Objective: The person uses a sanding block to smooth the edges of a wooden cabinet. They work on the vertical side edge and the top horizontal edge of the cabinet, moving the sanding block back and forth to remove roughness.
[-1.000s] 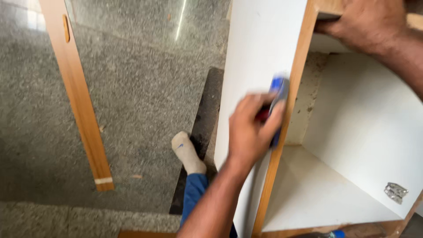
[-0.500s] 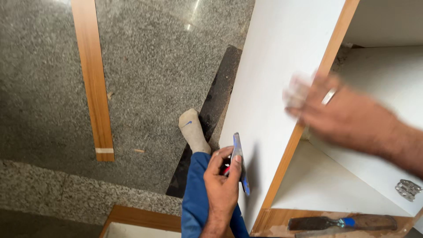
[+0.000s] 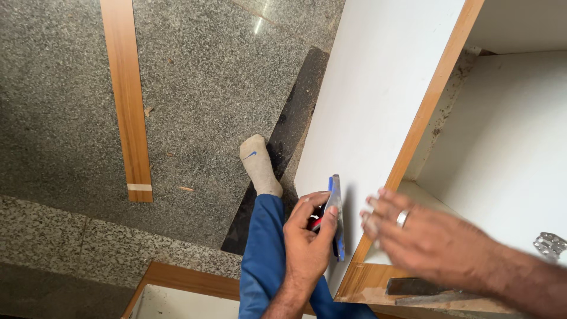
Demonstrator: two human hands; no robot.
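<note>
My left hand is closed around a small blue and red hand tool with a flat blade, held upright beside the white side panel of a cabinet. My right hand, blurred and wearing a ring, hovers flat with fingers spread over the wood-coloured front edge of that panel, near the cabinet's lower corner. It holds nothing. My leg in blue trousers and a grey-socked foot rest on the floor below the left hand.
A long wood-coloured strip lies on the speckled granite floor at left. A dark strip runs under the foot. A chisel lies on the cabinet's bottom edge, a metal hinge plate inside. Another board sits below.
My left hand has drawn the tool down from the cabinet edge towards my leg. My right hand has come down from the cabinet's top to the lower front edge.
</note>
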